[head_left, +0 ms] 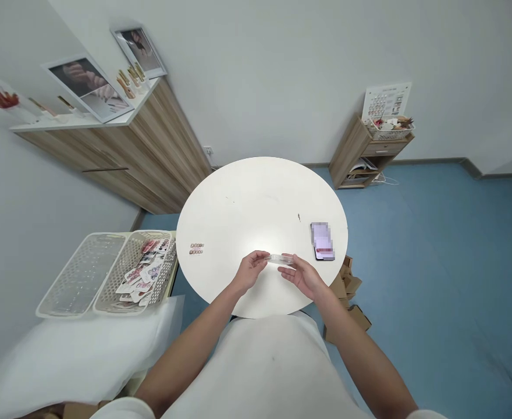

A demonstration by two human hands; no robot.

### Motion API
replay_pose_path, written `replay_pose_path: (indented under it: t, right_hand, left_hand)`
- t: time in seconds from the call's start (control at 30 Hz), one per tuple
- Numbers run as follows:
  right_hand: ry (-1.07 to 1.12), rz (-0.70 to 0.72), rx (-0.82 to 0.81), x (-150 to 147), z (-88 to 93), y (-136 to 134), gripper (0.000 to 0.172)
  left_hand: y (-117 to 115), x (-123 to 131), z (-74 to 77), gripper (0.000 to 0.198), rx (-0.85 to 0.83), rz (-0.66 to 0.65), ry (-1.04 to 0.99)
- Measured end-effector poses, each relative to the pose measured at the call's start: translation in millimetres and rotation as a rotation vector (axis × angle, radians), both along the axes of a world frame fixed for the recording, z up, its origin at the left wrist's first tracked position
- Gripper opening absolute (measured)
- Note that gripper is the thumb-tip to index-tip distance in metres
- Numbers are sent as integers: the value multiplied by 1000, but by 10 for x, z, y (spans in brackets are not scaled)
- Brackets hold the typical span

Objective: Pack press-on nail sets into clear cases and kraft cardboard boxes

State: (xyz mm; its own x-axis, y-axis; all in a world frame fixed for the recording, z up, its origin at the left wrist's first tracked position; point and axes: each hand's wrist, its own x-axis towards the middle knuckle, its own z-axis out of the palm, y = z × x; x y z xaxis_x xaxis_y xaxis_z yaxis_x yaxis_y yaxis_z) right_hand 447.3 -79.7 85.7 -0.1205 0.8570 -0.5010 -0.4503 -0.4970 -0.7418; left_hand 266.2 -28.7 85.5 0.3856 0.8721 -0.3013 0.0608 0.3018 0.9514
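Note:
Over the near part of the round white table (260,186), a thin, clear plastic strip-like piece (278,259) is held level between both hands. My left hand (251,271) pinches its left end between thumb and fingertips. On the other end, my right hand (303,278) grips with thumb and index finger, its other fingers loosely curled below. What exactly the clear piece is cannot be made out. Two short rows of small pinkish false nails (196,249) lie to the left on the table. A phone (323,241) with a lit screen lies to the right, near a tiny dark reddish sliver (299,217).
At my left stand two white baskets; the perforated one (101,299) holds many printed cards. A wooden cabinet (164,145) with framed pictures is at the back left. A small wooden shelf unit (347,151) stands back right. Cardboard boxes (356,317) lie on the floor right of the table.

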Motion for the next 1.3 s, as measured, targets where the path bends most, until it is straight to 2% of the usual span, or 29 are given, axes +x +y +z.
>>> replay_pose_path:
  t: [0.07, 0.17, 0.33, 0.5, 0.57, 0.67, 0.73, 0.87, 0.9, 1.0, 1.13, 1.2, 1.3]
  right_hand:
    - [-7, -63, 40, -7, 4, -8, 36]
    - [-76, -125, 91, -6, -9, -28, 44]
    - [-190, -121, 207, 8, -20, -42, 45]
    - [-246, -113, 273, -10, 21, -28, 54]
    - [-273, -164, 229, -10, 18, -16, 58]
    - [-293, -180, 149, 19, -4, 2, 50]
    - [-286, -164, 138, 53, -13, 5, 44]
    - [-265, -124, 140, 111, -13, -16, 43]
    - [-268, -107, 140, 121, -15, -25, 44]
    - [-319, -45, 183, 153, -21, -56, 55]
    - [-450, 122, 415, 213, -4, -98, 81]
    - [-517, 205, 518, 236, 8, -111, 76]
    - [-579, 209, 578, 254, 3, -111, 62]
  left_hand:
    - [-24, 31, -11, 31, -20, 7, -3]
    - [-74, 66, 17, 43, -128, 48, -57]
    - [-113, 61, 81, 46, -267, 87, -97]
    - [-104, 63, 51, 38, -202, 103, 0]
    - [-120, 74, 27, 37, -174, 103, 0]
    - [-165, 69, 1, 38, -116, 53, -12]
    - [-185, 45, 2, 48, -28, -6, 15]
    - [-154, -4, 57, 89, 231, -147, 179]
    - [-135, -8, 75, 91, 281, -181, 206]
    - [-86, -3, 117, 79, 365, -245, 227]
    - [-88, 2, 114, 73, 327, -238, 183]
    - [-112, 1, 95, 73, 283, -227, 149]
    - [-149, 7, 73, 71, 237, -216, 102]
